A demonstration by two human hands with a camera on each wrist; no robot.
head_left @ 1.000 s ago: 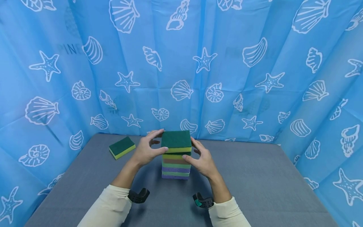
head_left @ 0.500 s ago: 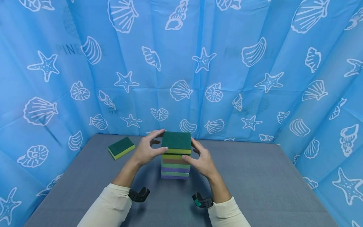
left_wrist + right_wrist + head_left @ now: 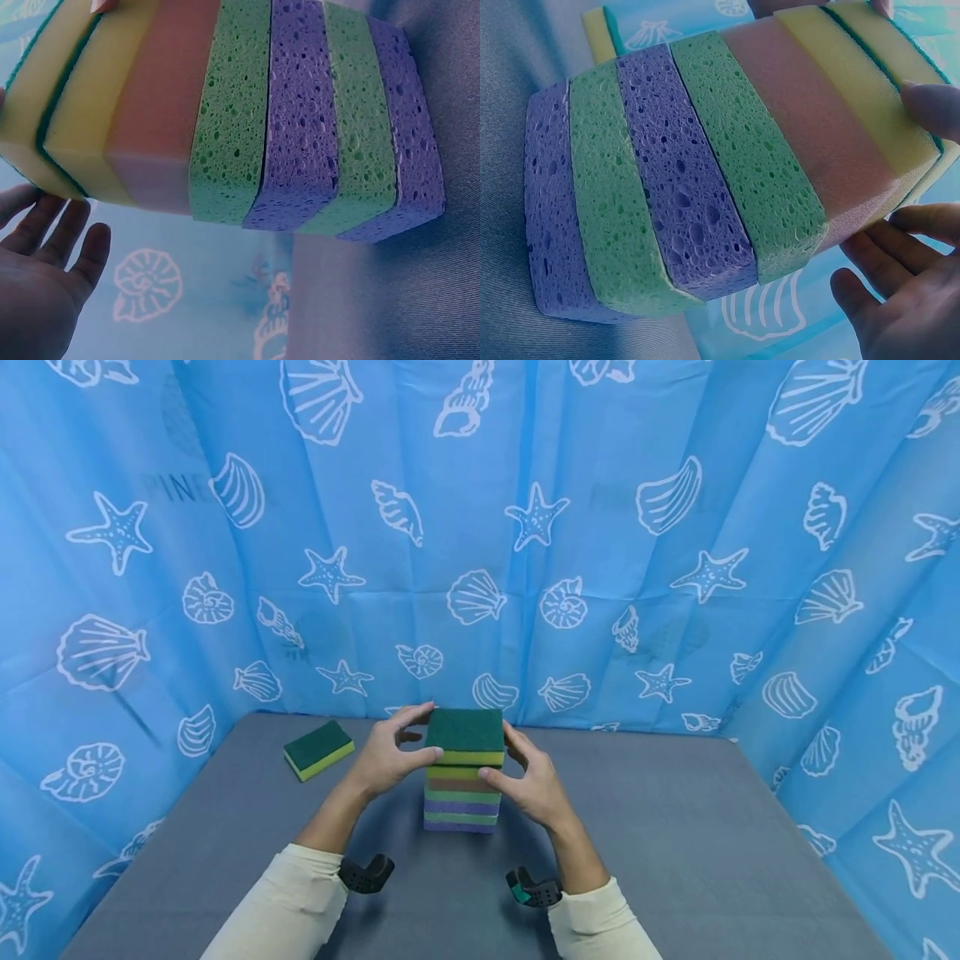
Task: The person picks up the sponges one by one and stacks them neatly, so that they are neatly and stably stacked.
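Observation:
A stack of sponges (image 3: 462, 797) stands mid-table, purple and green layers low, an orange one and yellow ones above. The top sponge (image 3: 465, 731) is dark green over yellow. My left hand (image 3: 384, 758) pinches that top sponge at its left end, thumb in front, forefinger behind. My right hand (image 3: 527, 781) curls round the stack's right side, thumb against the upper yellow layers. The left wrist view shows the stack (image 3: 300, 127) sideways and close. In the right wrist view a thumb tip (image 3: 932, 106) touches the stack (image 3: 705, 172).
A loose green-and-yellow sponge (image 3: 318, 749) lies at the back left of the grey table (image 3: 675, 835). A blue curtain with shells and starfish (image 3: 600, 568) closes in the back and both sides. Black wrist mounts (image 3: 365, 875) hang under my sleeves.

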